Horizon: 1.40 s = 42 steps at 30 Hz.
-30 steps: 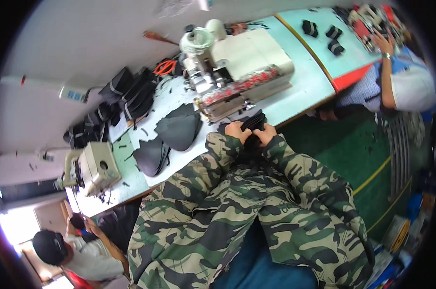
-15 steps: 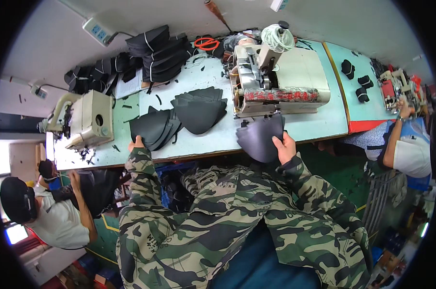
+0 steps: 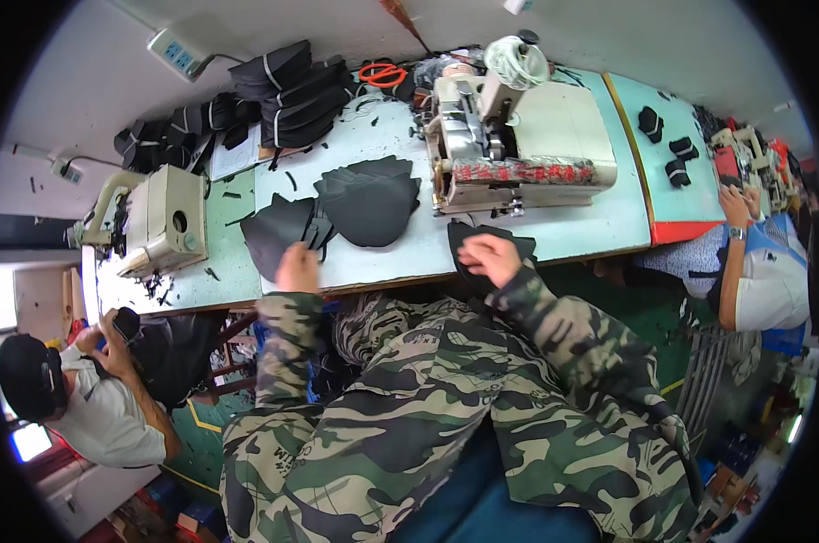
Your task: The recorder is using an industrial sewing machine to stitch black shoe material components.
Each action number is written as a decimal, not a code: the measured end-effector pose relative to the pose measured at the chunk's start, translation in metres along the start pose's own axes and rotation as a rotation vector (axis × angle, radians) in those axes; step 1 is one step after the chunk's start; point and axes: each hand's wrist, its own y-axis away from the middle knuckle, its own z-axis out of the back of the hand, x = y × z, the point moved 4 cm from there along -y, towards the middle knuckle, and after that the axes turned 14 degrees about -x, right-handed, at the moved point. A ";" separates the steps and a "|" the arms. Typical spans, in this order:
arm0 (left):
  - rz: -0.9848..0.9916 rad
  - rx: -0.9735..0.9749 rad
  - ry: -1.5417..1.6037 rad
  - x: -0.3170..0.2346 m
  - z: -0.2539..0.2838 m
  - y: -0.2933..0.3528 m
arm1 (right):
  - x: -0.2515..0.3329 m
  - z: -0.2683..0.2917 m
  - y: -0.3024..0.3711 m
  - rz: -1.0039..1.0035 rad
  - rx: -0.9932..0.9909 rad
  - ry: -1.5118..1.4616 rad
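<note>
left hand (image 3: 299, 269) shifted rightward | fingers, right hand's (image 3: 493, 259) too: grip unclear | sewing machine (image 3: 563, 136) on pale table (image 3: 572, 231) | green floor (image 3: 643, 306)

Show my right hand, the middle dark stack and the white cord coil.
Right hand (image 3: 493, 259), head view: its back.
Middle dark stack (image 3: 369, 208), head view: top piece.
White cord coil (image 3: 518, 65), head view: loops.

That pale-blue tabletop (image 3: 373, 131) carries a boxy cream metal sewing machine (image 3: 561, 131), fanned dark-grey rounded pieces (image 3: 368, 206) lying to its left.
</note>
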 end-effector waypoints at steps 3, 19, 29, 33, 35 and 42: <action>-0.076 0.258 0.273 -0.109 -0.052 0.045 | -0.043 0.093 0.017 -0.017 -0.348 0.090; -0.663 0.683 0.116 -0.265 -0.164 0.093 | -0.096 0.091 0.009 -0.326 -0.289 -0.495; -0.626 0.620 0.222 -0.258 -0.157 0.095 | -0.074 0.074 0.007 -0.326 -0.196 -0.472; -0.617 0.636 0.202 -0.262 -0.156 0.096 | -0.080 0.079 0.002 -0.268 -0.208 -0.380; -0.599 0.647 0.192 -0.262 -0.155 0.095 | -0.076 0.080 0.006 -0.276 -0.191 -0.410; -0.599 0.620 0.204 -0.261 -0.158 0.095 | -0.072 0.081 0.012 -0.253 -0.139 -0.416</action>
